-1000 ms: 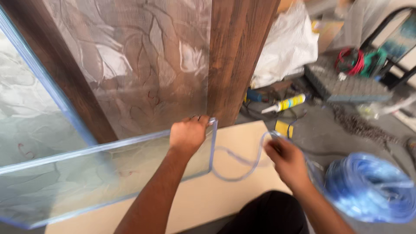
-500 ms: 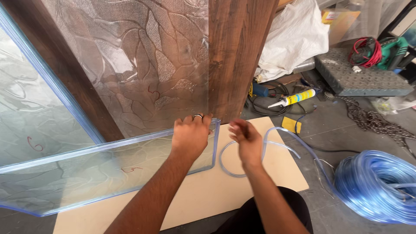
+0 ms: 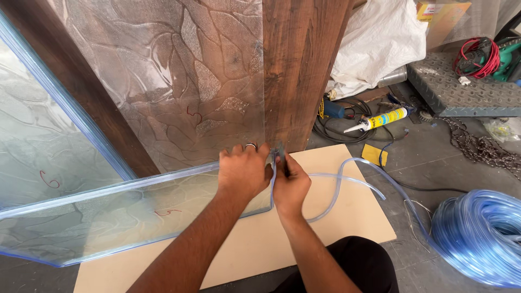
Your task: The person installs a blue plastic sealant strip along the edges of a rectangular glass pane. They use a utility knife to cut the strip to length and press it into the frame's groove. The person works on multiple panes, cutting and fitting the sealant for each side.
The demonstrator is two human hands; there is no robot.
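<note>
Head view: both hands meet at the right corner of a patterned glass pane [image 3: 125, 222] lying on a beige board [image 3: 336, 217].
Left hand [image 3: 244, 171]: clamped on the corner.
Right hand [image 3: 290, 184]: pinching clear blue edging strip [image 3: 347, 176] there.
Done: near and left edges trimmed.
Left: right edge; the strip trails to a coil [image 3: 480, 236].

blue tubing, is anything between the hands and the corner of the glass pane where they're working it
Nothing visible. Both the left hand and the right hand are already at the corner of the glass pane, on the blue tubing, which trails freely across the beige board.
</note>
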